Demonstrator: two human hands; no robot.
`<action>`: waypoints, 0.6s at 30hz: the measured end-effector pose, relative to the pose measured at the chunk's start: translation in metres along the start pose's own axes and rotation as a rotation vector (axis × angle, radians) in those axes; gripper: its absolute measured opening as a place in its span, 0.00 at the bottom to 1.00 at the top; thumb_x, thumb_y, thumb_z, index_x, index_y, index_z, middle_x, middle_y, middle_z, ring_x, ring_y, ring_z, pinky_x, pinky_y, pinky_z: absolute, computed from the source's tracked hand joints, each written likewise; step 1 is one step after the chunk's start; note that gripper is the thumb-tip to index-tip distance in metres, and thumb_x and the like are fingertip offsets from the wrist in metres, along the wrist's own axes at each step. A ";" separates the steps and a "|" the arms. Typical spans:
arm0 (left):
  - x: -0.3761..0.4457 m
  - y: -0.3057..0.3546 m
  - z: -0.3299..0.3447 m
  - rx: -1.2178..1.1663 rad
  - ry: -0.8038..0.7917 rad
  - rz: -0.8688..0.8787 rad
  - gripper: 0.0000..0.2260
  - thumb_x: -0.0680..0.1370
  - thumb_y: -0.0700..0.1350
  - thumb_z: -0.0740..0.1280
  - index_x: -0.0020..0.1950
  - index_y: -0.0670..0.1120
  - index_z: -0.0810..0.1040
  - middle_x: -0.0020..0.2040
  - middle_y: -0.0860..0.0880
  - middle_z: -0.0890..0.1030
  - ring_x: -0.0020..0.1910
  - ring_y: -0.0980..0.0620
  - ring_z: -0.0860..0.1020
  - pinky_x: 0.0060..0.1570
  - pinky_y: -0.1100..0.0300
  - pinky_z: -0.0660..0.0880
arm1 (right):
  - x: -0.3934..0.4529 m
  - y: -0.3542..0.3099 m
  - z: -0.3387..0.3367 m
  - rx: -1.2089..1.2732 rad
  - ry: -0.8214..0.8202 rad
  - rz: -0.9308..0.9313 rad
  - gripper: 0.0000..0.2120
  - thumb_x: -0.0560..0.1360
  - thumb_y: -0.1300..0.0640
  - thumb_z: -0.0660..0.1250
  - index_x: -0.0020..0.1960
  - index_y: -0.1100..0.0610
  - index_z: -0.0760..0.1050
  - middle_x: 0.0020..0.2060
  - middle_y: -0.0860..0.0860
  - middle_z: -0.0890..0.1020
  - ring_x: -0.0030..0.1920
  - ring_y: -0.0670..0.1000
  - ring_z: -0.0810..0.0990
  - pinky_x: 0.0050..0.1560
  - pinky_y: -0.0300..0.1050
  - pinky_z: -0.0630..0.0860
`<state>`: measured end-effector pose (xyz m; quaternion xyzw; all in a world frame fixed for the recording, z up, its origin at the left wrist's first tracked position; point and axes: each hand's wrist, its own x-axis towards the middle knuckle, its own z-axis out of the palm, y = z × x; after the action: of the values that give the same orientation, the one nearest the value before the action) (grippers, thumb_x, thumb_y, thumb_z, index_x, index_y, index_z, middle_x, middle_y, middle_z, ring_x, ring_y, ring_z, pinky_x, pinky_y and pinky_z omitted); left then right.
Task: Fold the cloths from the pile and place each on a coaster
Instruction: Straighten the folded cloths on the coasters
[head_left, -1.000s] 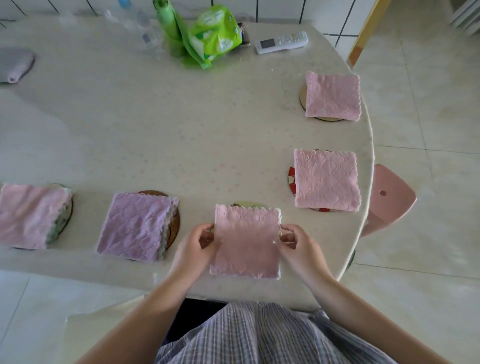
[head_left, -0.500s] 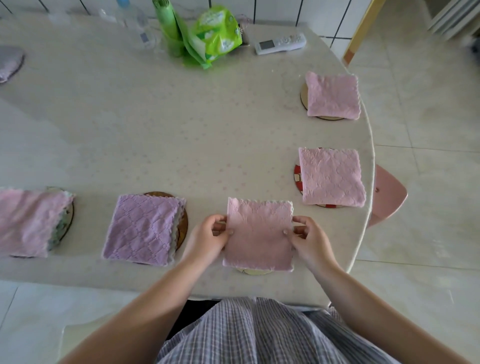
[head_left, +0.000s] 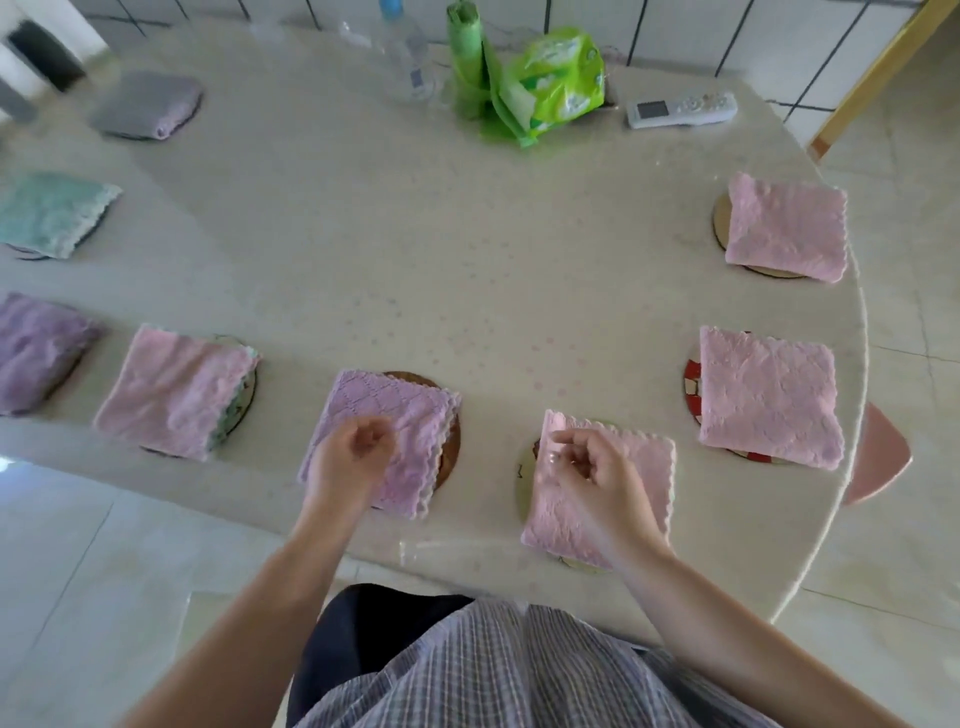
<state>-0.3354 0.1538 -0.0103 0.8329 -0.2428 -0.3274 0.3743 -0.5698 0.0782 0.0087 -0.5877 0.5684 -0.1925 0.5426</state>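
A folded pink cloth (head_left: 652, 467) lies on a round coaster (head_left: 524, 486) near the table's front edge. My right hand (head_left: 592, 480) hovers just over this cloth's left part, fingers loosely curled and holding nothing. My left hand (head_left: 353, 457) hangs above the near corner of a folded purple cloth (head_left: 400, 410) on a brown coaster (head_left: 451, 447), also loosely curled and empty. Two more pink cloths (head_left: 769, 395) (head_left: 787, 228) sit on coasters at the right. To the left lie a pink cloth (head_left: 171, 389), a purple one (head_left: 36, 353), a teal one (head_left: 52, 213) and a grey one (head_left: 145, 104).
At the back of the round table (head_left: 467, 270) stand a green packet (head_left: 556, 88), a clear bottle (head_left: 405, 57) and a white remote (head_left: 680, 109). A pink stool (head_left: 878, 460) pokes out under the right edge. Tiled floor surrounds the table.
Both hands have let go of the pink cloth, which now rests on its coaster. My left hand has moved left over the purple cloth. The view has swung left, showing more cloths.
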 end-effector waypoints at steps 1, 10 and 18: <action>0.005 -0.006 -0.013 0.012 0.060 -0.017 0.05 0.74 0.40 0.68 0.48 0.49 0.79 0.43 0.51 0.81 0.43 0.50 0.79 0.47 0.56 0.74 | 0.002 -0.004 0.014 -0.001 -0.073 0.004 0.07 0.75 0.57 0.66 0.50 0.47 0.75 0.39 0.44 0.80 0.38 0.37 0.76 0.42 0.31 0.72; 0.036 -0.047 -0.050 0.111 0.078 -0.132 0.12 0.74 0.42 0.69 0.57 0.45 0.78 0.46 0.50 0.80 0.49 0.48 0.79 0.47 0.61 0.70 | 0.032 -0.031 0.086 -0.143 -0.309 0.102 0.05 0.74 0.54 0.67 0.49 0.49 0.74 0.43 0.44 0.80 0.43 0.43 0.77 0.43 0.36 0.70; 0.033 -0.043 -0.051 0.113 0.062 -0.105 0.10 0.74 0.41 0.69 0.54 0.47 0.80 0.44 0.50 0.80 0.43 0.51 0.77 0.44 0.63 0.68 | 0.038 -0.042 0.099 -0.203 -0.359 0.117 0.12 0.76 0.56 0.64 0.58 0.53 0.79 0.54 0.46 0.81 0.55 0.42 0.76 0.50 0.32 0.66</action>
<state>-0.2693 0.1815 -0.0305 0.8741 -0.2054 -0.3064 0.3162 -0.4558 0.0762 -0.0037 -0.6303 0.5124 0.0056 0.5833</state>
